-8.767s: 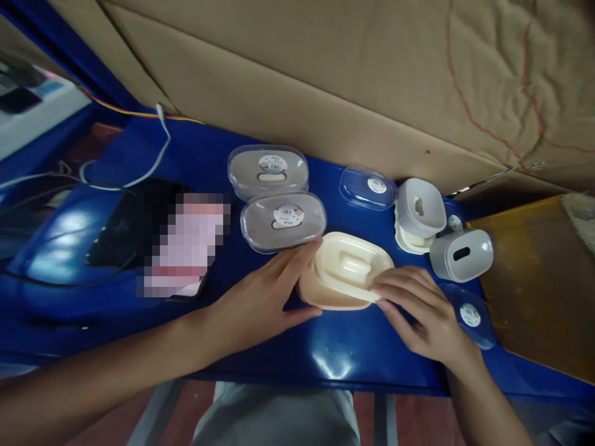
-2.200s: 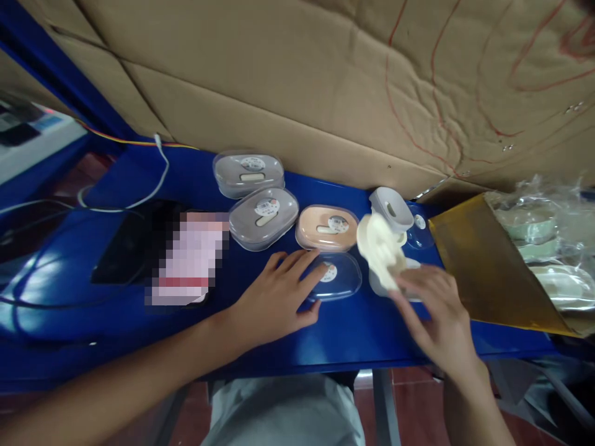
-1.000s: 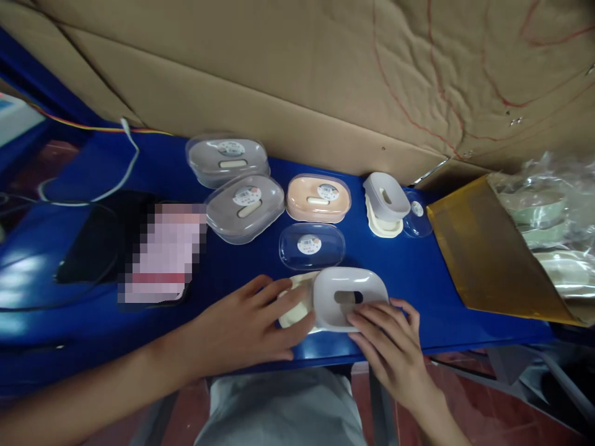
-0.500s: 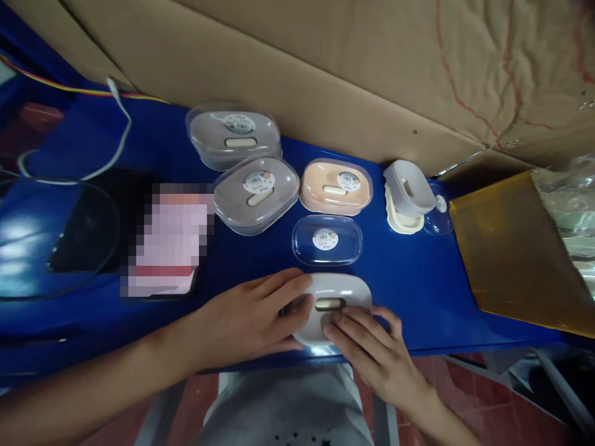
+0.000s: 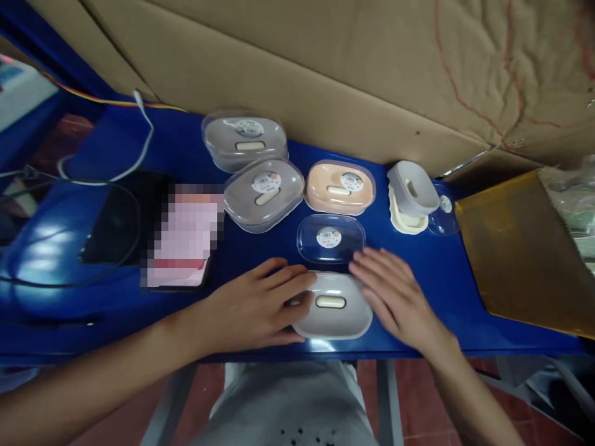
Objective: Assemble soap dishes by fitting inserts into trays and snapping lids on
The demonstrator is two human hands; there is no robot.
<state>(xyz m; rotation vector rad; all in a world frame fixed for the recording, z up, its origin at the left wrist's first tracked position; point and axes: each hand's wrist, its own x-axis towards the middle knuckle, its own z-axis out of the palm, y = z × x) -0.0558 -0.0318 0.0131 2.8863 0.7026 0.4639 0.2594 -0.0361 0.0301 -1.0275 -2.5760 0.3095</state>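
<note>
Resting on the blue worktop (image 5: 418,291) near its front edge, grey soap box (image 5: 335,306) | left hand (image 5: 260,305) fingers spread flat, touching its left end | right hand (image 5: 395,294) open, beside its right end, fingertips by clear lid (image 5: 331,238) | closed boxes behind.

Left hand (image 5: 253,306) lies flat on the left end of the grey oval plastic soap dish (image 5: 333,306), fingers spread over its rim. Right hand (image 5: 395,294), fingers splayed, hovers at the dish's right edge, fingertips towards the clear oval plastic lid (image 5: 331,238) lying just behind the dish. Further behind the dish stand a lidded peach soap box (image 5: 339,187) and two lidded grey soap boxes (image 5: 261,193), all on the blue table (image 5: 418,297).
</note>
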